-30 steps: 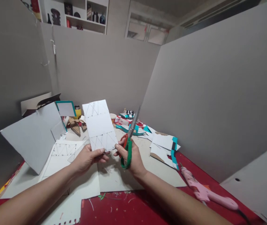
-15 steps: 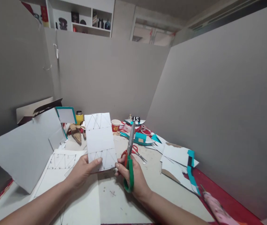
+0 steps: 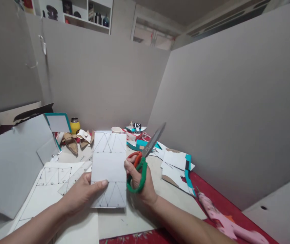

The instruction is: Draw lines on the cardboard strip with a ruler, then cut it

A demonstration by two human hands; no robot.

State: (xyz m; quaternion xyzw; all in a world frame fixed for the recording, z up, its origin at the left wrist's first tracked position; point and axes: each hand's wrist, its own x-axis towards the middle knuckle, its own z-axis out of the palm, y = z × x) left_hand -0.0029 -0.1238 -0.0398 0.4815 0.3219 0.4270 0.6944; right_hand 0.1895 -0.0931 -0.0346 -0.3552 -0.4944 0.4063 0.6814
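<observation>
My left hand (image 3: 83,191) holds a white card (image 3: 110,166) by its lower left side, thumb on its face. The card has zigzag triangle lines drawn across its upper and lower bands, with a plain band between. My right hand (image 3: 146,186) is closed around the scissors (image 3: 141,162), which have green and orange-red handles. Their blades look closed and point up and away to the right. The right thumb is at the card's right edge; whether its fingers also grip the card is hidden. Behind the left hand lies a clear ruler (image 3: 67,184) on a paper with similar drawn triangles (image 3: 55,176).
White and teal cardboard pieces (image 3: 174,166) lie to the right, near a pink glue gun (image 3: 214,211). At the back are a small model boat (image 3: 136,128), a paper cup (image 3: 116,129), a yellow jar (image 3: 75,126) and brown cardboard shapes (image 3: 70,144). A large white board (image 3: 15,166) leans at left.
The card has come lower and sits more upright. My right hand has moved up along its right edge, and the scissors have tilted to the right. The view has turned slightly right.
</observation>
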